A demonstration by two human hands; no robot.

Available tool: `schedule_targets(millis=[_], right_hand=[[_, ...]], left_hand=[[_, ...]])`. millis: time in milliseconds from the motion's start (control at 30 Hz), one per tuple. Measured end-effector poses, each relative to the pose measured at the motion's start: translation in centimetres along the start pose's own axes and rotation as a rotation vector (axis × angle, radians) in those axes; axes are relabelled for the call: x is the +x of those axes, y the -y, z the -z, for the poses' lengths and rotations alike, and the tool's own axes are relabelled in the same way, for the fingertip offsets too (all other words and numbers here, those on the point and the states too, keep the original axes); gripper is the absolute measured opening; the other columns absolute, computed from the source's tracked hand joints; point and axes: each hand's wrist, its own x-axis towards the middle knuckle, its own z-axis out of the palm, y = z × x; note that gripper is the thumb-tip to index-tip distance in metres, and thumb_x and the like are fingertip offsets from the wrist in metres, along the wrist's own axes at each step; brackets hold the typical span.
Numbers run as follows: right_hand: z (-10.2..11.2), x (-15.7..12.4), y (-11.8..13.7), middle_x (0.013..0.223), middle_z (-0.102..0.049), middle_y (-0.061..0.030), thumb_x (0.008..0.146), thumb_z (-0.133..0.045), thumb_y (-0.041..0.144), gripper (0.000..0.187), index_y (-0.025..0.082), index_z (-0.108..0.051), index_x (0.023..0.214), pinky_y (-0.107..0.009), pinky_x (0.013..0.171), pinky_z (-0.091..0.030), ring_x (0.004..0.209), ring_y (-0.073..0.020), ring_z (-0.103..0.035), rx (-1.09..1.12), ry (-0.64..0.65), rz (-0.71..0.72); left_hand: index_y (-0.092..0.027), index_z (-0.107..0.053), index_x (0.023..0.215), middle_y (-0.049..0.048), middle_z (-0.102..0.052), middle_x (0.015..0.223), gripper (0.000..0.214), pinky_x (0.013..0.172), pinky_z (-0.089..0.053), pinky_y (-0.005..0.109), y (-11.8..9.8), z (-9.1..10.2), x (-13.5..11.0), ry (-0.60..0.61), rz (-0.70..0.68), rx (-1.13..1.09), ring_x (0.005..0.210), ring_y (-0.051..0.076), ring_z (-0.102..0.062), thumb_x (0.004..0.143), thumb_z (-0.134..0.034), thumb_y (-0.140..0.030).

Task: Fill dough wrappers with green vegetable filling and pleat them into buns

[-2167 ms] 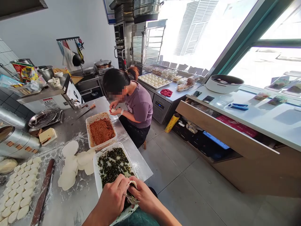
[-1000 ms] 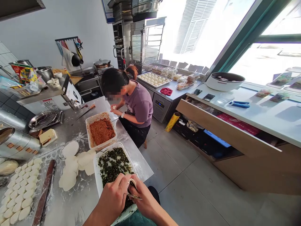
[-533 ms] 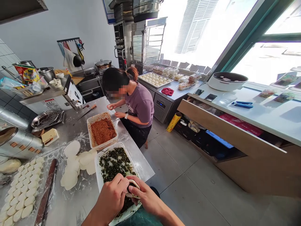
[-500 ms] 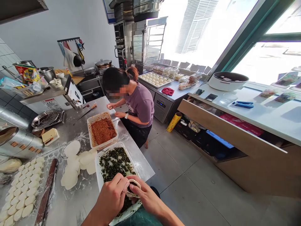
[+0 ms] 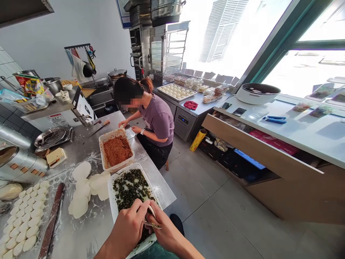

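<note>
A filled dough wrapper is held between my two hands, mostly covered by the fingers. My left hand is closed, with thumb and fingers pinching the wrapper's near edge. From the other side my right hand curls round it. A thin, light strip shows below the wrapper between the hands; I cannot tell whether it is dough or a tool. Right under both hands stands a white tub of chopped dark-green filling. Flat round dough wrappers lie overlapping on the floured table to the left.
A tub of reddish-brown filling stands beyond the green one. A rolling pin and rows of dough pieces lie at left. A co-worker sits at the table's far side. A tray of buns rests on the back counter.
The wrapper has tilted and its opening no longer faces me; my right thumb has shifted. The co-worker's hand has moved to the rim of the reddish-brown filling's tub.
</note>
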Motion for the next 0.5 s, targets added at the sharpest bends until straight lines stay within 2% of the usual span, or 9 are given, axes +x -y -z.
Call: schedule_targets(millis=[133,267,400,500], right_hand=[[0.19,0.01,-0.32,0.079,-0.052,0.0024,0.100,-0.043,0.055,0.034,0.024,-0.052,0.112,-0.028,0.058,-0.039,0.065,-0.0143,-0.047,-0.016,-0.001,-0.063],[0.48,-0.21,-0.02,0.078,-0.050,0.0029,0.099,-0.047,0.054,0.032,0.023,-0.053,0.107,-0.028,0.061,-0.039,0.068,-0.0141,-0.046,-0.079,0.009,-0.029],[0.46,-0.41,0.48,0.087,-0.053,0.0009,0.098,-0.050,0.054,0.034,0.022,-0.054,0.109,-0.028,0.068,-0.043,0.077,-0.0153,-0.049,-0.023,0.008,-0.052],[0.30,-0.39,0.34,0.091,-0.055,-0.0008,0.098,-0.047,0.057,0.036,0.022,-0.054,0.103,-0.030,0.072,-0.047,0.080,-0.0167,-0.053,-0.007,0.023,-0.022]], left_hand=[[-0.026,-0.057,0.119,0.0042,-0.065,0.101,0.029,0.067,-0.058,0.026,0.06,-0.08,-0.12,-0.001,0.009,-0.003,0.083,0.017,-0.071,0.100,-0.036,-0.021],[-0.024,-0.050,0.134,0.0057,-0.065,0.106,0.036,0.066,-0.056,0.026,0.02,-0.20,-0.08,0.019,-0.001,0.042,0.077,0.015,-0.070,0.101,-0.036,-0.021],[-0.027,-0.058,0.116,0.0027,-0.062,0.096,0.028,0.065,-0.055,0.028,0.03,-0.19,-0.21,0.052,0.002,0.010,0.077,0.017,-0.068,0.101,-0.034,-0.023],[-0.025,-0.053,0.128,0.0046,-0.063,0.105,0.031,0.068,-0.055,0.028,0.00,-0.21,-0.30,0.036,-0.007,-0.012,0.080,0.016,-0.069,0.102,-0.036,-0.025]])
